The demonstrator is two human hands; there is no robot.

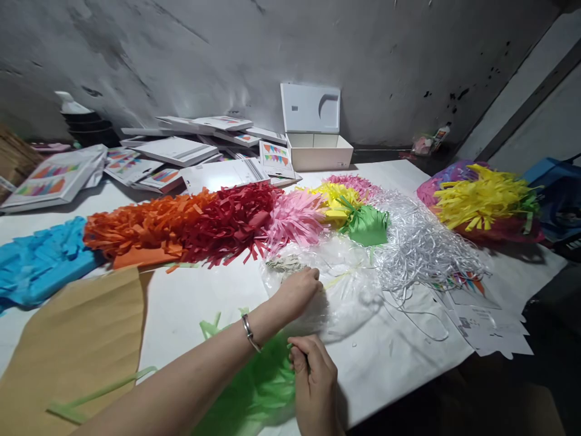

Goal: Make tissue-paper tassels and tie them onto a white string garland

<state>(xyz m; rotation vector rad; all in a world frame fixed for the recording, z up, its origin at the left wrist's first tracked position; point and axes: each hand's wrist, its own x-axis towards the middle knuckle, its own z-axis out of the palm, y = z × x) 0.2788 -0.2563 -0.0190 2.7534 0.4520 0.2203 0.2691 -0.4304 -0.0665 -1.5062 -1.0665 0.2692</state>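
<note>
My left hand, with a silver bracelet at its wrist, is over a clear plastic bag. Its fingers are curled together, and what they hold, if anything, is hidden. Closer to me, my right hand is closed in a pinch on the edge of a light green tissue bundle. The bundle lies partly under my left forearm. Behind the bag, a green tissue tassel sits beside a heap of silvery white string.
Blue, orange, red and pink fringes line the table. Brown paper lies left. Behind stand piled flat boxes and an open white box. A yellow fringe is at right.
</note>
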